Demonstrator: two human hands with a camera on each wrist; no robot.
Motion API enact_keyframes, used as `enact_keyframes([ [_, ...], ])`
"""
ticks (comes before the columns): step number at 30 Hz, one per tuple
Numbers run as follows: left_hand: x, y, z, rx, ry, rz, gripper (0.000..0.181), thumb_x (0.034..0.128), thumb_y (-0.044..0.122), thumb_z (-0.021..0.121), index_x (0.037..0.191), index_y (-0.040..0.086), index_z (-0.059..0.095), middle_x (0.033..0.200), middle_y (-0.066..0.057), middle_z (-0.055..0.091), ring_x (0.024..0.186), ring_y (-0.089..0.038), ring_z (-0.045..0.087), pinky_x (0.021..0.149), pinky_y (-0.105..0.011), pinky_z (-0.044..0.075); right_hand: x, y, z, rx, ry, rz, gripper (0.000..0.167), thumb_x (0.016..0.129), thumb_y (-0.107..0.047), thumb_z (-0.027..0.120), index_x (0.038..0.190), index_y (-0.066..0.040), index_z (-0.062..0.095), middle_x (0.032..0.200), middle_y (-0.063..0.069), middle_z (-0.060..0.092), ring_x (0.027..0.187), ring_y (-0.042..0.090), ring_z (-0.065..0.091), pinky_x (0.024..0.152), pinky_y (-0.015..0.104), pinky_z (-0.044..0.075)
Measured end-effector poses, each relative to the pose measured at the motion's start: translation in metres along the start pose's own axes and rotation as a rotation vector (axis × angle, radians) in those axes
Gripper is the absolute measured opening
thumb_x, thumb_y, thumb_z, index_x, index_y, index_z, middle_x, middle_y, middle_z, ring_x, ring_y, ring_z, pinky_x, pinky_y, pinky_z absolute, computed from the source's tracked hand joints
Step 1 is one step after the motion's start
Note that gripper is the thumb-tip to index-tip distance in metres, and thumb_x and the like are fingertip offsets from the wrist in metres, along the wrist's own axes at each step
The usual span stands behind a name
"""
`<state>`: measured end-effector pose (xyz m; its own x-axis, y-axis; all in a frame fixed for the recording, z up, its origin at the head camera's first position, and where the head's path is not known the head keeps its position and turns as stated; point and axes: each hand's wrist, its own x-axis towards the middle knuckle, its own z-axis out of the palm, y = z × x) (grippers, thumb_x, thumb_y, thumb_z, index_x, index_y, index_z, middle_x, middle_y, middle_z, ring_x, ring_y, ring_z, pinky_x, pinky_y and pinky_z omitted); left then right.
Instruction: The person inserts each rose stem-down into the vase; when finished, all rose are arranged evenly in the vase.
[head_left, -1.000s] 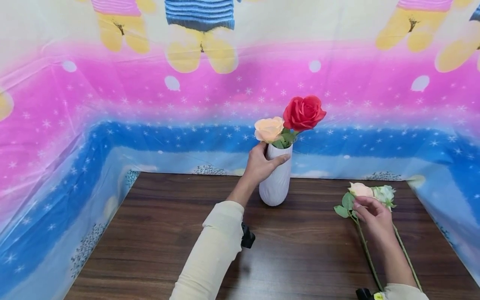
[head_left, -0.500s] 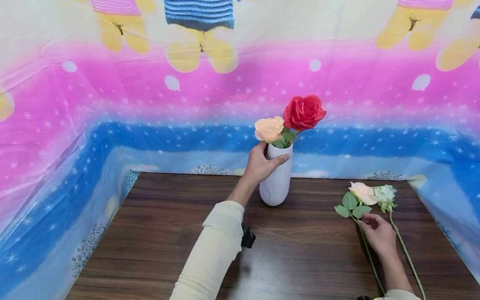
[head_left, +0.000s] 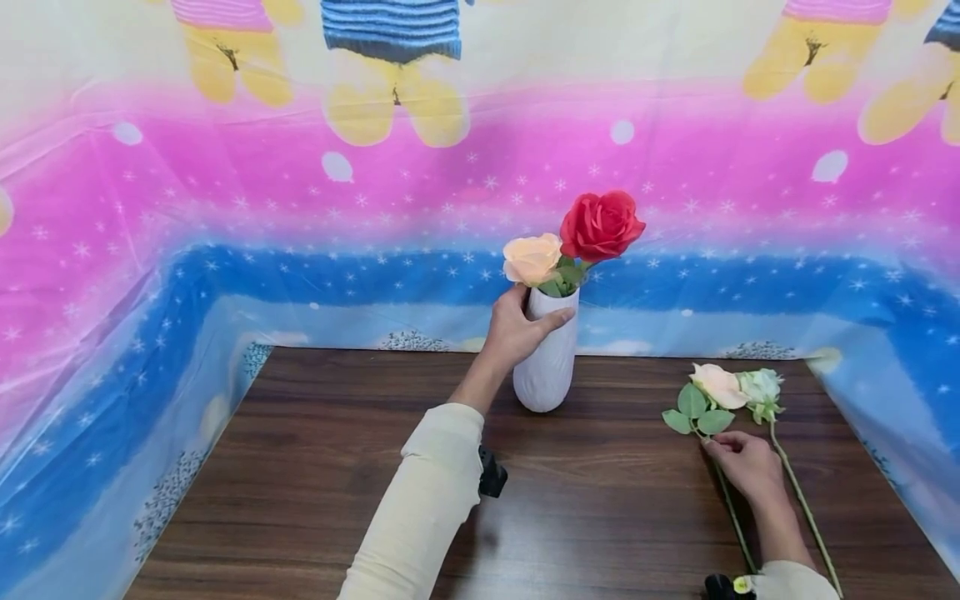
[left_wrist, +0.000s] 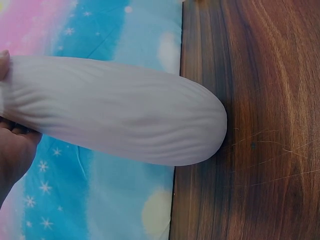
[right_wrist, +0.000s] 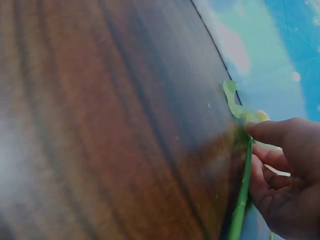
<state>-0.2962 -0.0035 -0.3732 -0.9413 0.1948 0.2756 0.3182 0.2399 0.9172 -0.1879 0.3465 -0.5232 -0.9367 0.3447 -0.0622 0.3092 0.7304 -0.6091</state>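
Observation:
A white vase [head_left: 546, 358] stands upright on the table, holding a red rose [head_left: 602, 225] and a peach rose [head_left: 532, 259]. My left hand [head_left: 516, 329] grips it near the rim; the left wrist view shows its ribbed side [left_wrist: 125, 110] and part of the hand [left_wrist: 16, 150]. On the right lie a pale pink rose [head_left: 718, 386] with green leaves and a pale green flower [head_left: 762, 390]. My right hand [head_left: 750, 468] pinches the pink rose's stem just below the leaves. In the right wrist view, thumb and fingers [right_wrist: 292, 165] close on the green stem [right_wrist: 242, 200].
The dark wooden table [head_left: 375, 400] ends at a patterned cloth backdrop [head_left: 420, 183] behind and at both sides. The pale green flower's stem [head_left: 806, 508] runs toward the front edge, to the right of my right hand.
My right hand has moved from the pink rose's head and leaves down to its stem and now pinches it. My left hand keeps its grip on the vase. The head view has shifted slightly.

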Motion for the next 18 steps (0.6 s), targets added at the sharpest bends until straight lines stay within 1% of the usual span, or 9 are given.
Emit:
enact_keyframes([
  [3, -0.001, 0.0, 0.0, -0.003, -0.004, -0.005, 0.058, 0.0899, 0.028, 0.079, 0.139, 0.01, 0.054, 0.136, -0.01, 0.064, 0.123, -0.027, 0.065, 0.103, -0.045, 0.056, 0.003, -0.001, -0.003, -0.008, -0.04, 0.002, 0.043, 0.099, -0.032, 0.061, 0.114, 0.008, 0.068, 0.109, 0.029, 0.068, 0.087, 0.031, 0.061, 0.065, 0.029, 0.042],
  [6, -0.001, -0.001, 0.0, -0.005, -0.005, -0.008, 0.059, 0.0899, 0.028, 0.079, 0.14, 0.01, 0.054, 0.136, -0.01, 0.064, 0.123, -0.027, 0.065, 0.104, -0.045, 0.056, 0.007, -0.001, -0.005, -0.011, -0.08, 0.001, 0.04, 0.098, -0.029, 0.063, 0.11, 0.008, 0.068, 0.108, 0.029, 0.067, 0.086, 0.029, 0.061, 0.066, 0.028, 0.042],
  [8, -0.001, -0.001, 0.0, -0.006, -0.002, -0.007, 0.059, 0.09, 0.028, 0.079, 0.14, 0.009, 0.053, 0.137, -0.01, 0.064, 0.123, -0.027, 0.065, 0.104, -0.045, 0.056, 0.008, 0.0, -0.007, 0.006, -0.109, 0.0, 0.039, 0.096, -0.028, 0.065, 0.109, 0.009, 0.068, 0.106, 0.028, 0.067, 0.085, 0.028, 0.059, 0.066, 0.028, 0.042],
  [13, -0.001, 0.0, 0.0, -0.001, -0.001, -0.001, 0.058, 0.0904, 0.028, 0.078, 0.14, 0.009, 0.054, 0.136, -0.011, 0.064, 0.123, -0.028, 0.065, 0.104, -0.046, 0.055, 0.01, 0.001, -0.013, 0.067, -0.16, 0.029, 0.035, 0.098, -0.024, 0.064, 0.111, 0.009, 0.065, 0.1, 0.021, 0.065, 0.083, 0.022, 0.055, 0.067, 0.027, 0.043],
  [18, -0.001, 0.001, -0.001, 0.0, -0.007, -0.006, 0.058, 0.0905, 0.028, 0.078, 0.14, 0.009, 0.053, 0.136, -0.01, 0.064, 0.124, -0.027, 0.065, 0.104, -0.045, 0.056, 0.011, 0.003, -0.017, 0.076, -0.185, 0.052, 0.034, 0.1, -0.024, 0.062, 0.113, 0.008, 0.064, 0.099, 0.017, 0.067, 0.082, 0.017, 0.055, 0.067, 0.026, 0.044],
])
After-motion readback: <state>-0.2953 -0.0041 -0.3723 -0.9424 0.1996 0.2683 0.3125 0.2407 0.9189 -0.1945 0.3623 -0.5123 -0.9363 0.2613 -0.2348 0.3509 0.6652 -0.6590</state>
